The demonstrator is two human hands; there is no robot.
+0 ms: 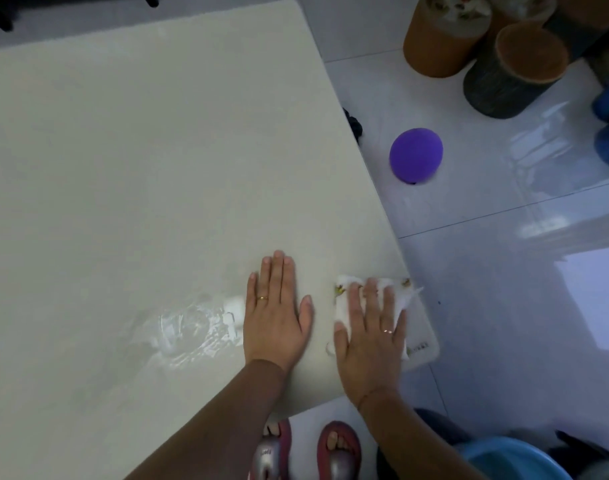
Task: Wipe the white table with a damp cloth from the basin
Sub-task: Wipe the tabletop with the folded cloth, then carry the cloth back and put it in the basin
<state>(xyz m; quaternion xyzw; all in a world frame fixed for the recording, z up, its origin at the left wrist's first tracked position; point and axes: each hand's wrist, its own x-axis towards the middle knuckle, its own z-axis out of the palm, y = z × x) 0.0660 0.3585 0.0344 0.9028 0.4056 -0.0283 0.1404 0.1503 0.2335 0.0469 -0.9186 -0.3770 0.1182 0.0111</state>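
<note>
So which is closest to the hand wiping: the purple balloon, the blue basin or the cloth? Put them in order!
From the right hand:
1. Cloth, flat under its palm at the table's near corner.
2. Blue basin, on the floor behind and to the right.
3. Purple balloon, on the floor further ahead.

The white cloth point(344, 308) with small printed marks lies flat at the near right corner of the white table point(150, 174), and the blue basin point(504, 459) stands on the floor below.
</note>
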